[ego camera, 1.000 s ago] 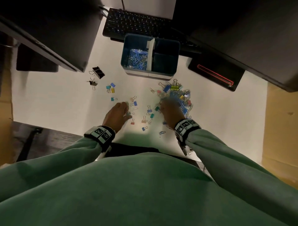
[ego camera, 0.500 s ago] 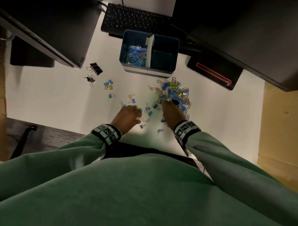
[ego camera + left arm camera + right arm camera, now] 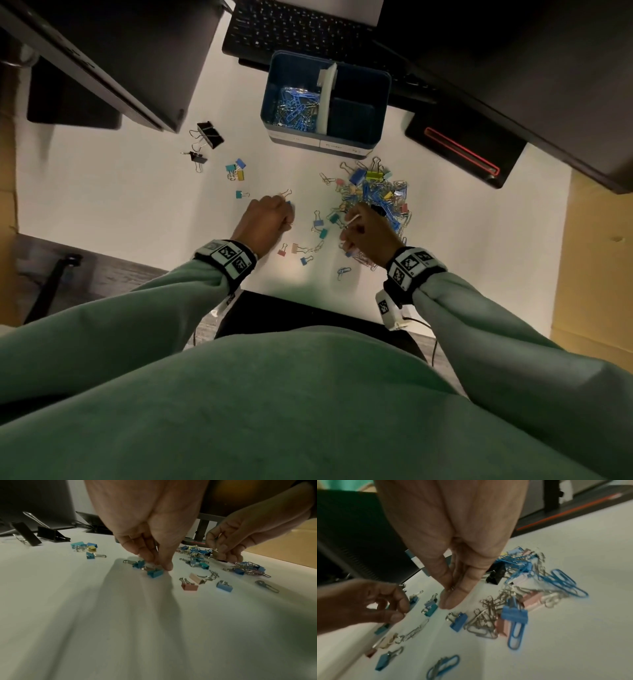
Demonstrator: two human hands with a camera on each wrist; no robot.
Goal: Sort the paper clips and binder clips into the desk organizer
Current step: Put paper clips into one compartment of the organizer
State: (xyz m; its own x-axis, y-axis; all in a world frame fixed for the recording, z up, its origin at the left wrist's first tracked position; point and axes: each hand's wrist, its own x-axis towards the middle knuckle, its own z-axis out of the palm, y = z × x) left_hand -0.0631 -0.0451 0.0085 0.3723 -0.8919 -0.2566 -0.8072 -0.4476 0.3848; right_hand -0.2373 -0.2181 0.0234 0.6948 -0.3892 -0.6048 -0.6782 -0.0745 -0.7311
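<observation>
The blue desk organizer (image 3: 274, 85) stands at the back of the white desk; its left compartment holds blue and silver paper clips (image 3: 297, 107). A mixed pile of clips (image 3: 378, 195) lies in front of it. Small coloured binder clips are scattered between my hands. My left hand (image 3: 158, 563) pinches the wire handles of a teal binder clip (image 3: 155, 573) that rests on the desk. At the pile's near edge, my right hand (image 3: 452, 592) pinches silver paper clips (image 3: 452, 587) between thumb and fingers. The organizer's right compartment (image 3: 356, 116) looks dark.
Two black binder clips (image 3: 209, 135) lie at the back left beside a few small coloured ones (image 3: 236, 169). A keyboard (image 3: 298, 31) sits behind the organizer. Dark monitors (image 3: 113, 58) overhang both sides, and a black base with a red line (image 3: 462, 150) lies at right.
My left hand has shifted right and forward among the scattered binder clips and pinched one. My right hand has stayed at the pile's near edge.
</observation>
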